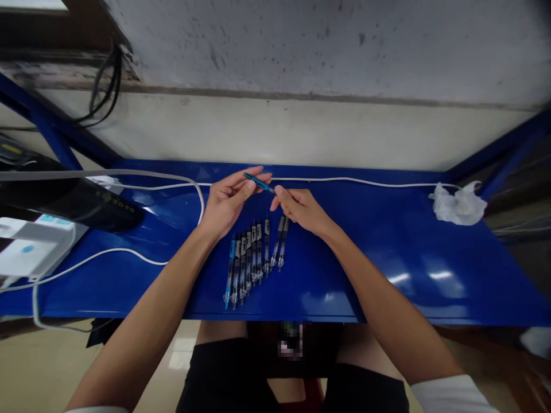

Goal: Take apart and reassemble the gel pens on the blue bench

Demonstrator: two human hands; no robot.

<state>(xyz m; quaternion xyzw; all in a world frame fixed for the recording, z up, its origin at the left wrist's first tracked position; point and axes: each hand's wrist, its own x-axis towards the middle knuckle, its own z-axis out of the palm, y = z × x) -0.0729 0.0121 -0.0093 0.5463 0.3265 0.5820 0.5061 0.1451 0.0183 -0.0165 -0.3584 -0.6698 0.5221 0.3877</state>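
Note:
A blue pen is held tilted above the blue table. My left hand has its thumb and fingers on the upper end of the pen. The other end is pinched between the thumb and fingers of my right hand, which hide its tip. Below the hands lies a slanting row of several clear-barrelled pens with dark or grey clips and tops. At the row's left end is a pen with a light blue top and tip. Clear caps or wrapping seem to cover their lower ends.
Behind the table is a stained wall. A white cable runs along the back to crumpled white plastic. Left stand a black cylindrical object and a white box, with more cables looping near my left arm.

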